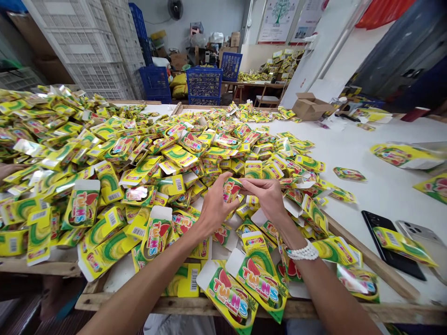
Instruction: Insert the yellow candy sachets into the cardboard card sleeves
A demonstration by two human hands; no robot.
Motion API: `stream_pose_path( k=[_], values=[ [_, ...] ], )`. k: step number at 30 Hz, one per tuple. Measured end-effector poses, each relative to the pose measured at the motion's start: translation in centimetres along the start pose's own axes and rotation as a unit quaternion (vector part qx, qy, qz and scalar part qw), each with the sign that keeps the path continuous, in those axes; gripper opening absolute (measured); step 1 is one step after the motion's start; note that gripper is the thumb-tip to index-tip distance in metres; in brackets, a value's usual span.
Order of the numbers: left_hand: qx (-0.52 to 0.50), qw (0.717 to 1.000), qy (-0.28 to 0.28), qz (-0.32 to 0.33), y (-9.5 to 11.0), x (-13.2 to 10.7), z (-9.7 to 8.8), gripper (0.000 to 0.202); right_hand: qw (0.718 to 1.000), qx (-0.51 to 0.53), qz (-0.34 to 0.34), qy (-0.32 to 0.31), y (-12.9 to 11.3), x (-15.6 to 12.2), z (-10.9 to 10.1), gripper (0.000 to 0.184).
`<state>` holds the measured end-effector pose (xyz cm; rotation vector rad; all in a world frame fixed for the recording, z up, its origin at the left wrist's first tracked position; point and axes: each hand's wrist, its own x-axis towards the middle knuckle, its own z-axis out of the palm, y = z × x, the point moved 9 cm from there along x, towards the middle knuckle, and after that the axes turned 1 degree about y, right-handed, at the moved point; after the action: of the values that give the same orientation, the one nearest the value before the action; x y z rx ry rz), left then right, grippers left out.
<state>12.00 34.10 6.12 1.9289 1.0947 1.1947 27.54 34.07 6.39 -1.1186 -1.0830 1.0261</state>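
Observation:
In front of me my left hand (pixel 216 207) and my right hand (pixel 267 197) meet over a heap of yellow-and-green TWINS card packets (pixel 167 163). Between their fingertips they pinch one small folded TWINS packet (pixel 231 190), held upright. A white beaded bracelet (pixel 303 251) circles my right wrist. The heap lies under and around both hands, with loose packets near my forearms. Its lower layers are hidden.
Another person's hand (pixel 9 171) enters at the far left beside the heap. Two phones (pixel 393 244) lie near the table's wooden edge (pixel 377 260) on the right. Beyond stand a cardboard box (pixel 310 106), blue crates (pixel 204 84) and stacked white crates (pixel 94 51).

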Motion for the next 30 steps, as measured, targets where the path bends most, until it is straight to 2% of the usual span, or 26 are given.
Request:
stream_pose_path(
  k=[5,11,13,19,22,30],
  values=[
    [-0.006,1.0,0.001,-0.001,0.0,0.1,0.0,0.065,0.996,-0.076,-0.052,-0.006,-1.0,0.0,-0.2,0.028],
    [0.01,0.999,-0.009,0.029,0.2,-0.1,0.4,0.06,0.991,-0.121,-0.064,0.007,-1.6,-0.1,-0.4,0.019],
    [0.017,0.999,-0.01,0.036,0.2,-0.1,0.5,0.058,0.993,-0.106,-0.06,0.008,-1.8,-0.3,-0.2,0.02],
    [0.066,0.996,-0.008,0.067,1.1,-0.1,0.1,0.049,0.999,0.033,-0.003,0.012,-0.9,-0.3,0.0,0.027],
    [0.087,0.993,-0.022,0.08,1.6,-0.2,0.2,0.043,0.999,0.035,-0.014,0.033,-1.0,-0.3,-0.4,0.026],
    [0.089,0.991,-0.012,0.098,1.6,-0.3,0.3,0.039,0.995,-0.001,-0.077,0.058,-2.7,-0.7,-0.6,0.02]
  ],
)
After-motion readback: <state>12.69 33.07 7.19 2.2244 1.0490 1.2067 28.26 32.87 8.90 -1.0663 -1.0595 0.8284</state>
